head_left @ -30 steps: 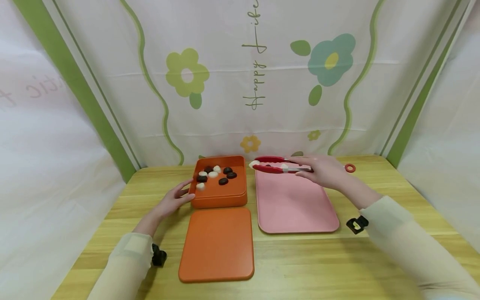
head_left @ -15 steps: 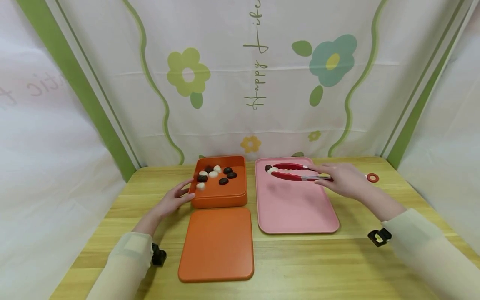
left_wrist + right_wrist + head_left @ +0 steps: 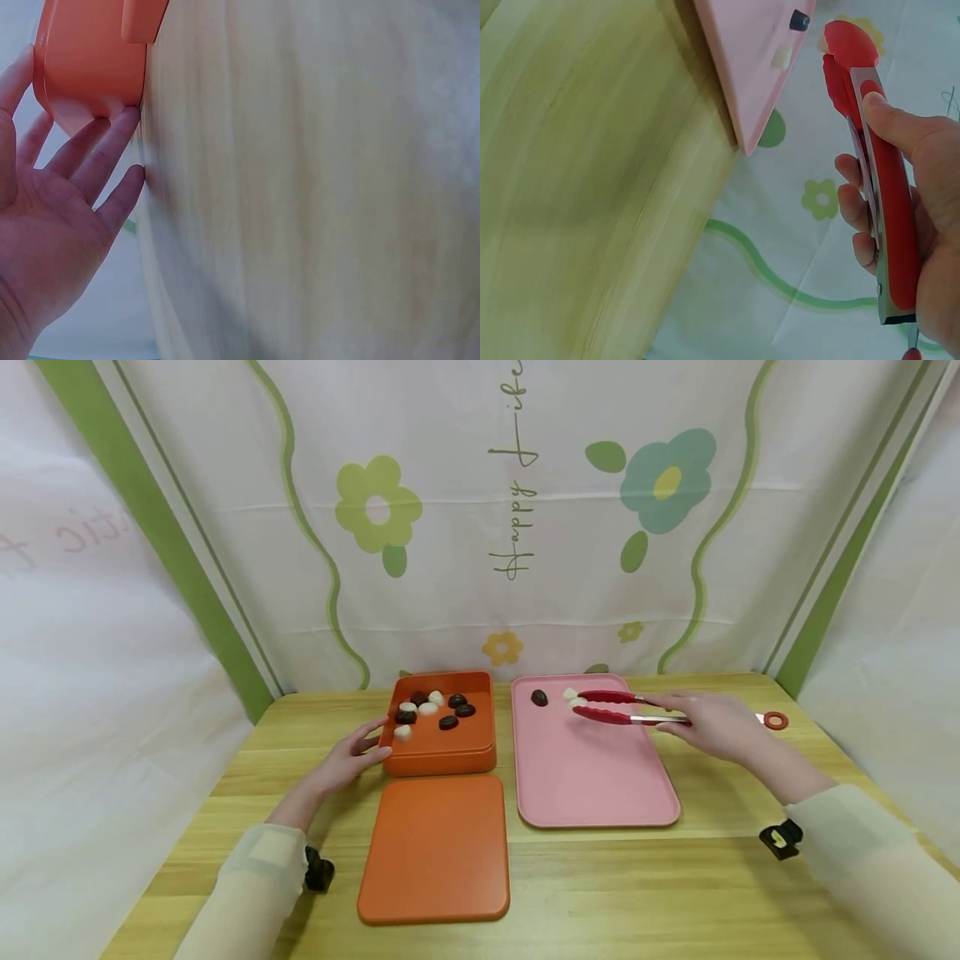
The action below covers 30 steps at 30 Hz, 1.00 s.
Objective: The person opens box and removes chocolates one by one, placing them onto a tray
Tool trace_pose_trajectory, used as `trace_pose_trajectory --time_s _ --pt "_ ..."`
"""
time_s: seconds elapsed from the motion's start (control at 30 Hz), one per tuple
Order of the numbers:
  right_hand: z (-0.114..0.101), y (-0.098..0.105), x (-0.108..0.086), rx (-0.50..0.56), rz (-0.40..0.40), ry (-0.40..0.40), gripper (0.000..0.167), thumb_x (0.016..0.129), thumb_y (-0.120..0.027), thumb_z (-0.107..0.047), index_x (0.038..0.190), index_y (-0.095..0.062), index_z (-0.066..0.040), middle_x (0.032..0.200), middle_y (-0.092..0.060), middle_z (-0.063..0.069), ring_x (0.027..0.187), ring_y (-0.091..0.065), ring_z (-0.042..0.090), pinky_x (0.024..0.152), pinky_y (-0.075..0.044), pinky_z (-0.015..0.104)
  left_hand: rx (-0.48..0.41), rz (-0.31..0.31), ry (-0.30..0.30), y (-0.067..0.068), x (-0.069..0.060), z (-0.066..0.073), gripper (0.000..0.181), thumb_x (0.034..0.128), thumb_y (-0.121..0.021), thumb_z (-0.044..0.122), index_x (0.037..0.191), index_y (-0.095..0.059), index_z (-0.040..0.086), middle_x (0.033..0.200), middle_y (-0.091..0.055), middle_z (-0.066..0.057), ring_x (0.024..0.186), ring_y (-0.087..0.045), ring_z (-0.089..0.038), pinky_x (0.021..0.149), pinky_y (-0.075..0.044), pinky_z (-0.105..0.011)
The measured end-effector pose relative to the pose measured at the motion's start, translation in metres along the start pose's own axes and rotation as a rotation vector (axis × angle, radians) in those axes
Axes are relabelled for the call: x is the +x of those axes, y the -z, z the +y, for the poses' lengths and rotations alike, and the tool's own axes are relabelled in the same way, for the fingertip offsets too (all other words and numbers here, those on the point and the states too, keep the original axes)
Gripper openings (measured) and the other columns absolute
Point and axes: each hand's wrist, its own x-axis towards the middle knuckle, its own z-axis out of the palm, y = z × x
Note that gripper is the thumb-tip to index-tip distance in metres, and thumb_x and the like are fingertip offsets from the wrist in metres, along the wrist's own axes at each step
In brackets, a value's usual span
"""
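Note:
My right hand [image 3: 712, 724] grips red-and-metal tongs [image 3: 607, 718]. Between the tong tips, a white pebble-like piece [image 3: 577, 702] hovers over the pink tray [image 3: 592, 785]. Another white piece [image 3: 570, 692] and a dark piece [image 3: 539, 697] lie near the tray's far edge. With fairly straight fingers, my left hand [image 3: 347, 762] touches the left side of the orange box [image 3: 438, 764]; in the left wrist view its fingertips [image 3: 129, 120] rest against the wall. Several black pieces [image 3: 465, 710] and white pieces [image 3: 427, 708] sit inside the box.
A flat orange lid [image 3: 435, 852] lies on the wooden table [image 3: 600, 893] in front of the box. A printed curtain [image 3: 450, 593] hangs behind the table, with more cloth at both sides. The tongs' ring end [image 3: 776, 720] sticks out beyond my right wrist.
My right hand has carried the tongs with the white piece rightward from near the box across the tray's far part, uncovering the dark piece. My left hand stays at the box.

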Motion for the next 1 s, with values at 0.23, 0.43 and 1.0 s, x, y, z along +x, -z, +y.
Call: trace_pose_trajectory --time_s 0.23,0.43,1.0 --pt "0.018 -0.003 0.003 -0.015 -0.052 -0.035 0.048 0.090 -0.071 -0.028 0.134 -0.061 -0.012 0.119 -0.064 0.022 0.096 -0.066 0.038 0.068 -0.052 0.051 -0.002 0.001 0.005 -0.001 -0.002 0.001 0.067 0.0996 -0.058 0.025 0.155 -0.024 0.008 0.155 -0.021 -0.026 0.140 -0.023 -0.044 0.107 -0.028 -0.059" --pt "0.029 -0.006 0.008 -0.016 -0.068 -0.077 0.047 0.089 -0.072 -0.027 0.132 -0.062 -0.012 0.108 -0.067 0.023 0.066 -0.059 0.023 0.054 -0.046 0.042 -0.016 0.006 0.004 -0.002 -0.001 0.000 0.066 0.0997 -0.058 0.024 0.155 -0.024 0.009 0.156 -0.020 -0.024 0.140 -0.023 -0.044 0.107 -0.028 -0.058" --pt "0.046 -0.016 0.026 -0.024 -0.158 -0.163 0.054 0.090 -0.070 -0.034 0.138 -0.057 -0.012 0.084 -0.067 0.013 0.060 -0.053 0.021 0.052 -0.043 0.040 -0.006 0.016 -0.003 -0.001 0.001 -0.002 0.067 0.0990 -0.059 0.025 0.155 -0.026 0.010 0.155 -0.023 -0.025 0.139 -0.026 -0.043 0.107 -0.029 -0.057"
